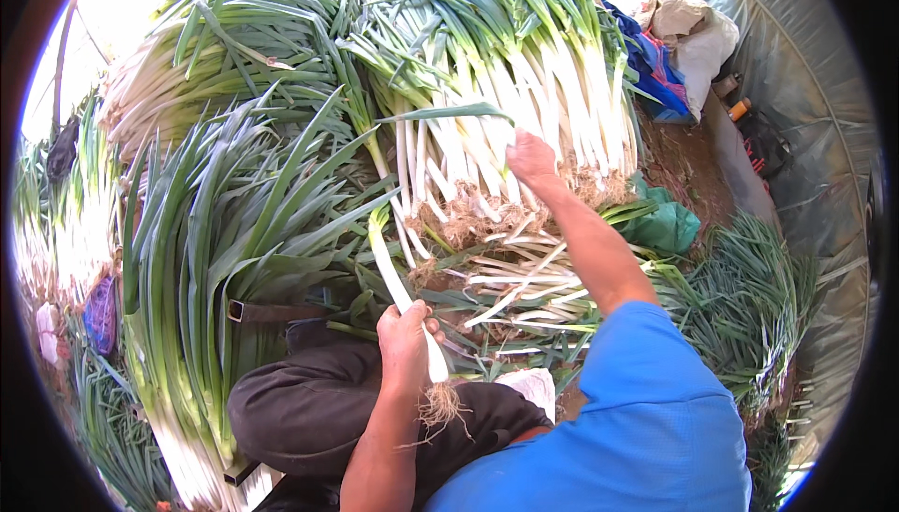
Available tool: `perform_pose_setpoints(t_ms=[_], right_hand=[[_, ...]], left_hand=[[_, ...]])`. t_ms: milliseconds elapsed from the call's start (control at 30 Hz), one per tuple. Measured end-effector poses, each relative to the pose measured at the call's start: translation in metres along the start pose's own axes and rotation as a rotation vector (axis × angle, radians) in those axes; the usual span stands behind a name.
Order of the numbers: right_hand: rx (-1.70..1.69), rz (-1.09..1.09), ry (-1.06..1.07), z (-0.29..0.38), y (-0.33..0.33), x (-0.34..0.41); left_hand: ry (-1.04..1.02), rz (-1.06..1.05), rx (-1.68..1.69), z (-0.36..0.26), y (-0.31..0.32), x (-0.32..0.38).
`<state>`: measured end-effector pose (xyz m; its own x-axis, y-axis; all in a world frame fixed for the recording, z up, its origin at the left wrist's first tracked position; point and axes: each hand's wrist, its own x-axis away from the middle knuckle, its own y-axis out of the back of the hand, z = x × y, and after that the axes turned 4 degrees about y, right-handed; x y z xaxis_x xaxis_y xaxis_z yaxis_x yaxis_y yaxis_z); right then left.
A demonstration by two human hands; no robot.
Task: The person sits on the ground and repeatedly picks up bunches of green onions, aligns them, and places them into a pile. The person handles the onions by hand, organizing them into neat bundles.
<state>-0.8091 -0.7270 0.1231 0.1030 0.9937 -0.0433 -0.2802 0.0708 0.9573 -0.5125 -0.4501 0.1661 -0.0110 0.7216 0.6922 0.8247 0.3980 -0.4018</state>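
My left hand (407, 343) grips the white shank of a single Welsh onion (390, 266), tilted over my lap. Its roots (440, 407) hang below the fist, and its green top points up and away. My right hand (532, 157) is stretched forward and closed around the end of a long green leaf (449, 112), which trails off to the left. Beneath that hand lies a thick row of Welsh onions (491, 98), white shanks and brown roots towards me. Nearer, peeled-looking thin stalks (527, 280) lie loose on the ground.
Upright by my left knee stands a large onion bundle (189, 287) beside a metal-ended strap or bar (274, 311). Another onion pile (161, 77) rises behind it. On the right are cut leaves (744, 308), a green plastic bag (664, 221), sacks (695, 42) and plastic sheeting (808, 105).
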Motion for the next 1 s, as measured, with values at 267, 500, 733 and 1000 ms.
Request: perform_pose_setpoints(t_ms=[267, 500, 733, 1000], right_hand=[[-0.276, -0.578, -0.038, -0.201, 0.18, 0.102], [-0.699, -0.947, -0.678, -0.332, 0.073, 0.302], [-1.37, -0.562, -1.479, -0.262, -0.227, 0.412], [-1.49, -0.004, -1.296, -0.134, -0.207, 0.248]], left_hand=[[0.03, 0.039, -0.045, 0.004, -0.022, 0.008], [0.008, 0.036, -0.039, 0.009, -0.016, 0.01], [0.004, 0.002, -0.055, 0.013, -0.007, 0.003], [-0.01, 0.028, -0.054, 0.011, -0.008, -0.006]])
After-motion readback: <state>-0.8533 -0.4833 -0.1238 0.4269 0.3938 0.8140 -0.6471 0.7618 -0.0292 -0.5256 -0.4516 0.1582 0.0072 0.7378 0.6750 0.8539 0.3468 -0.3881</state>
